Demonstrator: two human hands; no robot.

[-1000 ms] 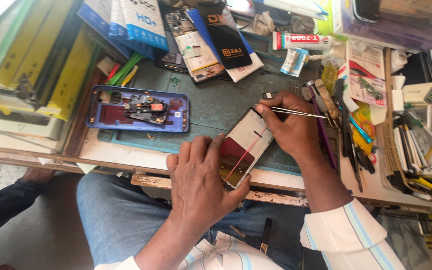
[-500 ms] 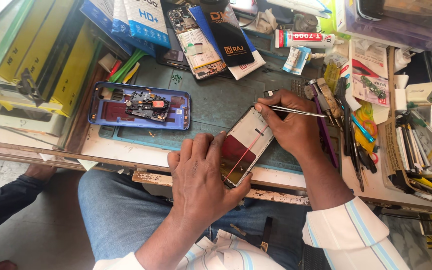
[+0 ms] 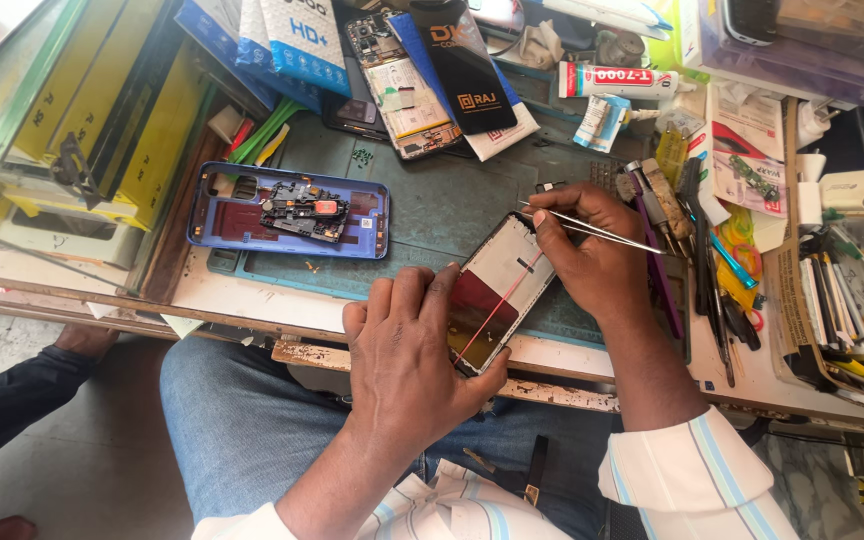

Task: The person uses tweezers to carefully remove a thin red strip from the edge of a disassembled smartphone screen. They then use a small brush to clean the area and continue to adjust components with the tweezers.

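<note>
Metal tweezers (image 3: 597,231) sit pinched in the right hand (image 3: 597,265), tips at the top edge of a phone screen (image 3: 500,290). Left hand (image 3: 407,345) clamps the screen's lower end at the desk (image 3: 242,295) edge. Blue phone frame (image 3: 289,211) lies left; tools (image 3: 697,250) crowd the right, glue tube (image 3: 620,81) behind.

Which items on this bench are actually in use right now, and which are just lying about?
In use:
left hand steadying the phone display panel
right hand holding tweezers at the panel's top edge

Lying about:
blue phone frame
glue tube
black pouch
white charger
</note>
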